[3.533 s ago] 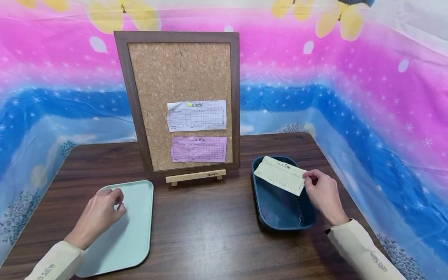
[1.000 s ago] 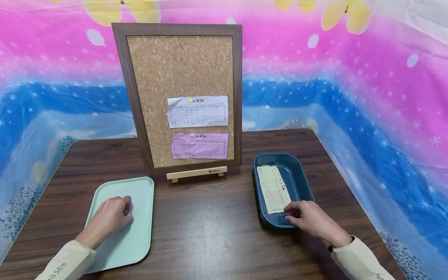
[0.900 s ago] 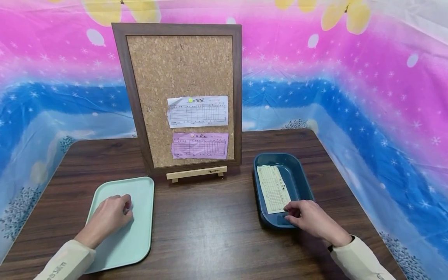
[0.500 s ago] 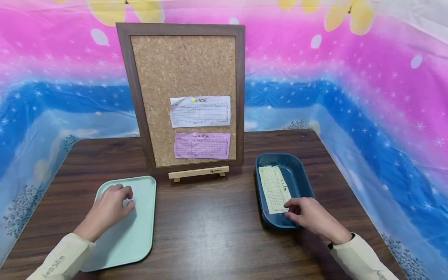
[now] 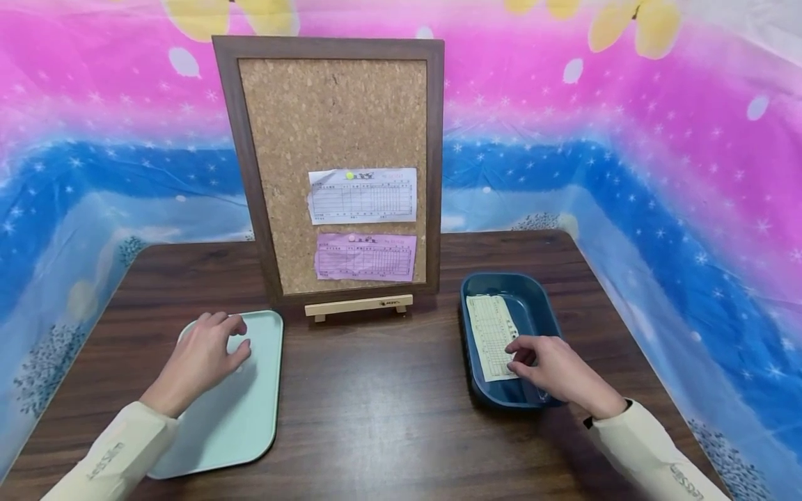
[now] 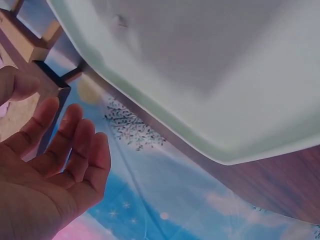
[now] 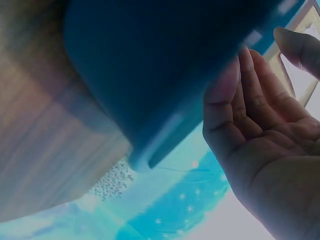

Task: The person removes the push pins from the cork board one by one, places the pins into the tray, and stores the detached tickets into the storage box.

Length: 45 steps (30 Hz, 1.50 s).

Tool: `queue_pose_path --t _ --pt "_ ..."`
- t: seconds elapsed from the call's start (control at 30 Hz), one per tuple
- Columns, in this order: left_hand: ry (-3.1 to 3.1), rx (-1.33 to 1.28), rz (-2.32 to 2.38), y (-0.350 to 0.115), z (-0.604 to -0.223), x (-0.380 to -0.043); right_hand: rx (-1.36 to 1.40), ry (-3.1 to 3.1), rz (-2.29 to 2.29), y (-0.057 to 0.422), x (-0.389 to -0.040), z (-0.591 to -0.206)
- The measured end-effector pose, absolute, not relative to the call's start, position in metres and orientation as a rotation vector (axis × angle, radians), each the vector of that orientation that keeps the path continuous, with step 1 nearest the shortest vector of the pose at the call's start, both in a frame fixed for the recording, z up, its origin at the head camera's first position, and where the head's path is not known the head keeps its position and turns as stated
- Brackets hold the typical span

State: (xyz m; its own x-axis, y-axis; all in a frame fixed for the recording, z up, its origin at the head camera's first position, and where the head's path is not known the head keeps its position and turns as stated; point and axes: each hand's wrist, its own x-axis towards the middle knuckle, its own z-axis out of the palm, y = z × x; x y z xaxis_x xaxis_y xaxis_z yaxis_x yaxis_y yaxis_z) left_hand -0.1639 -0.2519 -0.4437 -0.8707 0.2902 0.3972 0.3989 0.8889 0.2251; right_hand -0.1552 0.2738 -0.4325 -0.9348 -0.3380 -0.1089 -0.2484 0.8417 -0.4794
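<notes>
My left hand (image 5: 200, 355) hovers above the mint-green tray (image 5: 250, 431), thumb apart from its loosely curved fingers, holding nothing. A small pale thing (image 6: 119, 21), too blurred to name surely, lies on that tray in the left wrist view. My right hand (image 5: 557, 369) is over the near right part of a dark blue bin (image 5: 544, 313), its thumb and fingers apart. Beside those fingertips a pale yellow receipt slip (image 5: 489, 327) lies lengthwise in the bin. Whether the fingertips touch the slip cannot be told.
A framed corkboard (image 5: 338, 111) stands on a small wooden easel (image 5: 360, 305) at the back. Pinned to it are a white slip (image 5: 363, 198) and, below, a purple slip (image 5: 366, 259). All stand on a dark wooden table (image 5: 370, 417) before a patterned cloth (image 5: 520, 118).
The yellow slip, held by my right hand over the bin 3.5 s ago, now lies inside, let go. My left hand has lowered over the tray, then risen, its pinched thumb and finger parting.
</notes>
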Motion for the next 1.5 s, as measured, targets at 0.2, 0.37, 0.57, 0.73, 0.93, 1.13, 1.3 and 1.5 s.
queue_pose_path --t 0.2,0.37,0.57,0.73,0.93,1.13,1.3,1.5 --pt "-2.715 -0.502 -0.422 -0.249 -0.440 -0.165 -0.502 2.855 -0.689 0.272 -0.163 -0.422" --pt "-2.704 -0.492 -0.427 -0.249 -0.438 -0.164 -0.548 2.905 -0.711 0.267 -0.170 -0.416" --pt "-2.672 -0.486 -0.423 -0.247 -0.436 -0.162 -0.587 2.949 -0.739 0.259 -0.182 -0.408" --pt "-2.668 -0.472 -0.441 -0.246 -0.432 -0.159 -0.615 2.976 -0.755 0.250 -0.191 -0.400" --pt "-2.620 -0.483 -0.455 -0.243 -0.426 -0.156 -0.631 3.004 -0.796 0.239 -0.202 -0.386" --pt "-2.616 -0.475 -0.462 -0.240 -0.421 -0.157 -0.678 3.037 -0.861 0.229 -0.209 -0.379" --pt "-2.602 -0.479 -0.458 -0.238 -0.416 -0.158 -0.706 3.048 -0.900 0.221 -0.215 -0.376" --pt "-2.570 -0.489 -0.452 -0.233 -0.413 -0.162 -0.746 3.049 -0.960 0.214 -0.222 -0.371"
